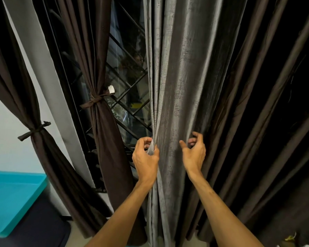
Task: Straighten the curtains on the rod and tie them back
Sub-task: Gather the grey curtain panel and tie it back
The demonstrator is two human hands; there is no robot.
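Two hands are up on the grey curtain (pixel 177 86), the shiny panel hanging straight down the middle of the view, and both work at the same height on its lower half. The left hand (pixel 145 157) is at the grey curtain's left edge, fingers and thumb curled tight round a bunch of gathered pleats, a firm pinch on the cloth. The right hand (pixel 194 154) sits at the grey curtain's right side, where it meets the dark brown curtain (pixel 257 122). Its thumb lies out on the grey face and its fingers are hooked like a claw toward a fold. It is blurred, so I cannot tell whether it has any fabric in its grasp.

Just left of the grey curtain, the window grille (pixel 130 97) shows black diagonal bars with darkness behind. Further left of the grey curtain hangs a brown curtain (pixel 103 131), cinched at the waist by a knotted tie (pixel 95 101), with a small white tag (pixel 111 89) just above the knot. Well left of the grey curtain, a second brown curtain (pixel 43 157) is drawn in by its own tie-back (pixel 34 131), and a pale grey lining strip (pixel 48 77) runs between those two. Far to the lower left of the grey curtain sits a teal surface (pixel 12 198).
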